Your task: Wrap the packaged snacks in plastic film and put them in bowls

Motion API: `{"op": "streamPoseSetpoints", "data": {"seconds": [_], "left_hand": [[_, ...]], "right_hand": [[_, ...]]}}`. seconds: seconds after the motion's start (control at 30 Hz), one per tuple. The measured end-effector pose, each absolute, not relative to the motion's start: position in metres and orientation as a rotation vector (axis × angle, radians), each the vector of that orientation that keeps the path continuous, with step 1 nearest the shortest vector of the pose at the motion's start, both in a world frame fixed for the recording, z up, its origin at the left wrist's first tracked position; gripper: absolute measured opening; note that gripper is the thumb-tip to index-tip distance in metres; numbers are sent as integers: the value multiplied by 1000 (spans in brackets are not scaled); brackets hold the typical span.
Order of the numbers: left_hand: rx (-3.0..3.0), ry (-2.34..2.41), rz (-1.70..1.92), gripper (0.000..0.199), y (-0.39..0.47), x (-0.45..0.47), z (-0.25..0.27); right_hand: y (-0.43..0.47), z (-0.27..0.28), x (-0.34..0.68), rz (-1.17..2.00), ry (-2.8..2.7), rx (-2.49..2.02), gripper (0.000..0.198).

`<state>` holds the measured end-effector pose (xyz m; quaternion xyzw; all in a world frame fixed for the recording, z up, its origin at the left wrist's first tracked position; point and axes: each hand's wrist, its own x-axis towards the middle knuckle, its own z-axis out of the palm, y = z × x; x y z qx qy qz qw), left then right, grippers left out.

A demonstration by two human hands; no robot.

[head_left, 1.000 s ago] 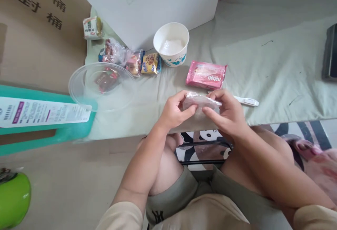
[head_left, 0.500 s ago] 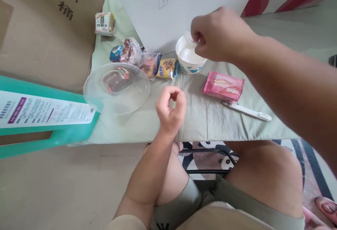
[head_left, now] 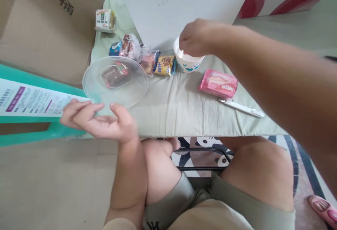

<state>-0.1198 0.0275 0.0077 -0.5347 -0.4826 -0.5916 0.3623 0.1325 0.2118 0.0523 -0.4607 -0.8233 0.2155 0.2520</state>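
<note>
Spreading across the middle of the scene, a pale green tablecloth (head_left: 173, 114) is lying beneath a large white carton (head_left: 171, 16) that is standing at the far side. At left, a clear round plastic lid (head_left: 134, 91) is resting on the cloth, while the left hand (head_left: 102, 121) is hovering by its near rim, palm up, thumb apart and fingers half curled, with nothing visible in its grasp. Thin and smooth, the lid is looking light, springy and slippery, its rim offering the surest hold. Farther off, beside the carton, a teal-patterned white paper bowl (head_left: 187, 64) is standing upright, the right hand (head_left: 197, 39) hovering at its mouth with fingers bunched; whether they are pinching anything, the view is not showing. The bowl is appearing light, stiff enough to stand yet easily crushed, its wall just below the rim inviting a gentle grip. To its near right, a pink Nabati wafer pack (head_left: 218, 83) is lying flat, while a smaller yellow cookie packet (head_left: 164, 65) is resting just left of the bowl.
</note>
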Motion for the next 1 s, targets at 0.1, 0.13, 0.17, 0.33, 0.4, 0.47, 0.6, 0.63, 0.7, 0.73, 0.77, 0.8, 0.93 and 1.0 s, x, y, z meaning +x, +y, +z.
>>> {"op": "streamPoseSetpoints", "data": {"seconds": [0.1,0.13,0.17,0.33,0.4,0.47,0.6,0.63,0.7,0.73,0.77,0.8,0.93,1.0], "left_hand": [[-1370,-1482,-1428,52,28,-137,-1],[-1411,-1582,-1402,64,28,-142,-6],[-1463,-1681,-1388,71,30,-146,-11],[-1387,-1922,-1541,64,41,-157,-29],[-1289,-1920,-1575,64,42,-156,-27],[-1250,-1796,-1614,65,39,-152,-19],[-1268,-1451,-1812,69,27,-125,7],[-1339,-1422,-1877,69,26,-112,12],[-1492,-1368,-2050,66,26,-81,18],[-1559,-1328,-2148,58,27,-63,18],[-1667,-1350,-2214,61,29,-45,17],[-1742,-1376,-2250,63,32,-28,16],[-1931,-1537,-2219,56,44,28,13],[-2107,-1577,-2144,56,52,48,16]], "right_hand": [[142,88,160,529,-2145,-1323,24],[117,86,173,621,-2031,-1279,21],[94,79,187,701,-1894,-1237,21],[32,14,230,916,-1499,-1201,17],[27,-1,231,954,-1381,-1189,15],[26,-7,230,975,-1311,-1176,13],[21,-6,235,997,-1296,-1115,12],[19,-6,239,1001,-1301,-1093,12],[17,-6,245,1017,-1327,-1017,14],[16,-7,247,1032,-1344,-965,20],[15,-7,249,1045,-1357,-909,30],[15,-7,249,1050,-1360,-856,41],[12,3,246,959,-1268,-805,59],[11,11,245,866,-1185,-888,54]]}}
